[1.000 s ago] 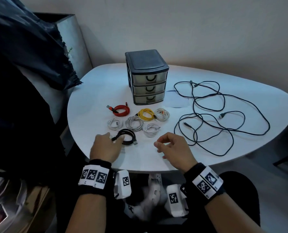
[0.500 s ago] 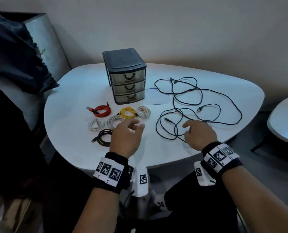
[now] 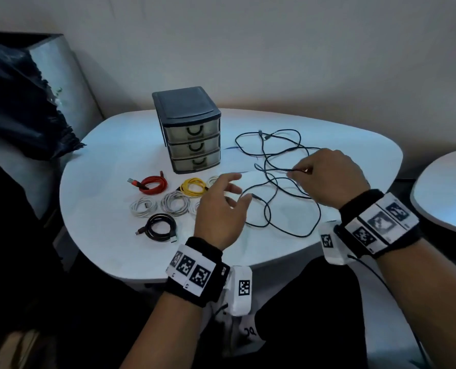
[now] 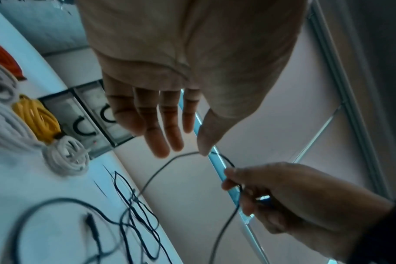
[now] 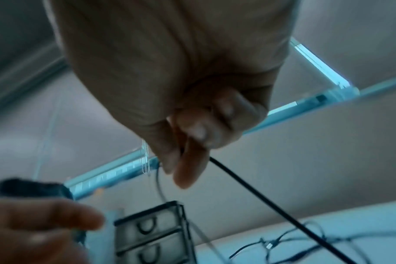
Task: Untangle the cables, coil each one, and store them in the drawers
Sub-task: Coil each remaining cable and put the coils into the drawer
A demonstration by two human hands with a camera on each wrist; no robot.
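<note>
Nearest the person, the left hand (image 3: 219,211) hovered above the white table (image 3: 93,209) with its fingers (image 4: 161,125) straight and loosely spread, holding nothing. Just to its left, close to the near edge, lay a coiled black cable (image 3: 159,226) with its plugs sticking out. Beyond that coil sat a row of white coiled cables (image 3: 159,205), the rightmost of them partly hidden behind the left hand.

To the right, the right hand (image 3: 330,177) was raised over the loose black cables (image 3: 280,179), thumb and forefinger pressed together on one strand. In the right wrist view the fingers (image 5: 188,160) pinched that thin black strand, which ran down from them toward the table. The rest of the tangle sprawled in wide crossing loops across the right half of the table, from the near edge to well behind the hand, with several plug ends lying free.

Farther back, past the white coils, a red coiled cable (image 3: 152,184) and a yellow coiled cable (image 3: 193,186) lay side by side, with another pale coil (image 4: 67,157) just right of the yellow one.

Behind these stood the small drawer unit (image 3: 188,129), dark-framed with three translucent drawers, all of them pushed in. A pale wall (image 3: 248,49) rose behind the table, and a dark cloth (image 3: 16,102) hung at the far left.
</note>
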